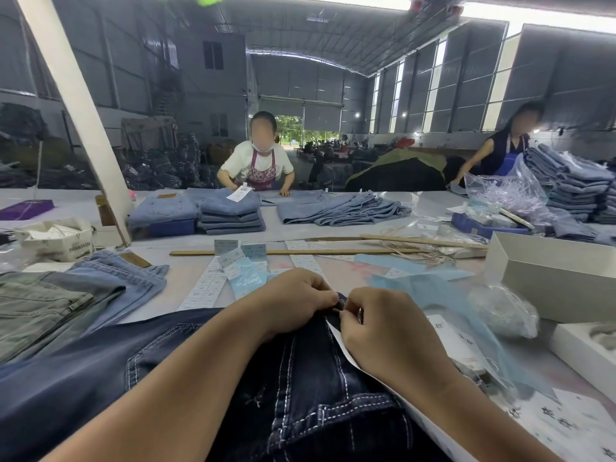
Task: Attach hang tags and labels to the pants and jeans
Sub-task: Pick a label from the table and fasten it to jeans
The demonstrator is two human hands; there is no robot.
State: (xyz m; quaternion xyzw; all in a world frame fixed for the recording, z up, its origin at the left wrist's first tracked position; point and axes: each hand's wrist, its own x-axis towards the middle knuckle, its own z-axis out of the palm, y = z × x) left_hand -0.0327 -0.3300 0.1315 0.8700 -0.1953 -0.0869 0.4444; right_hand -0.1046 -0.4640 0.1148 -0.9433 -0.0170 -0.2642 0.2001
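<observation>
Dark navy jeans with white contrast stitching lie across the near table edge. My left hand pinches the top edge of the jeans, fingers curled. My right hand faces it a few centimetres away and pinches the same dark edge, with a white hang tag showing under its palm. What sits between the fingertips is too small to make out. Strips of white size labels and light blue label backing lie just beyond my hands.
Folded light blue and grey-green jeans lie at left. White boxes stand at right, beside a clear bag and printed tags. A wooden stick crosses the table. Two people work at denim stacks across the table.
</observation>
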